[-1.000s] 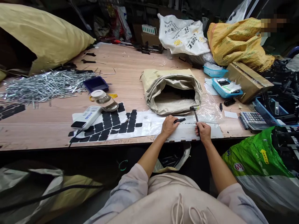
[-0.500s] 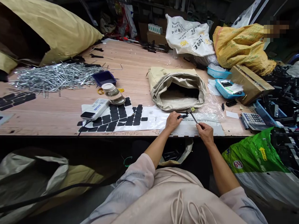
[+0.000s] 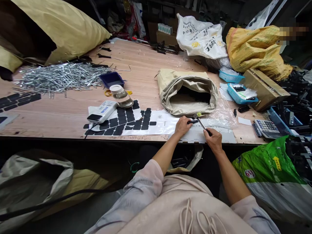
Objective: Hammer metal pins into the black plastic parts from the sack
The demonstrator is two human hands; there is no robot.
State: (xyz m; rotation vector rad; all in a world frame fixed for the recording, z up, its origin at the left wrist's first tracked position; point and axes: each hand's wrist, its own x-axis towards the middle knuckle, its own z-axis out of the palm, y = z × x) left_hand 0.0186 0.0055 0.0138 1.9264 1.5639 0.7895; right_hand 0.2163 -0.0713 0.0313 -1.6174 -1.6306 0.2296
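Hammer (image 3: 200, 121), small, metal head just in front of the open sack (image 3: 187, 94) on the worktop (image 3: 73, 110); right hand (image 3: 213, 139) has its grip closed round the handle. Black part (image 3: 192, 122), pinched in the left hand (image 3: 182, 125), lies under the hammer head, near the sack's mouth. Black pads (image 3: 122, 121) left of the sack.

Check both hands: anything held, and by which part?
Right hand grips a small hammer by its handle's lower end. Left hand pinches a small black part at one end.
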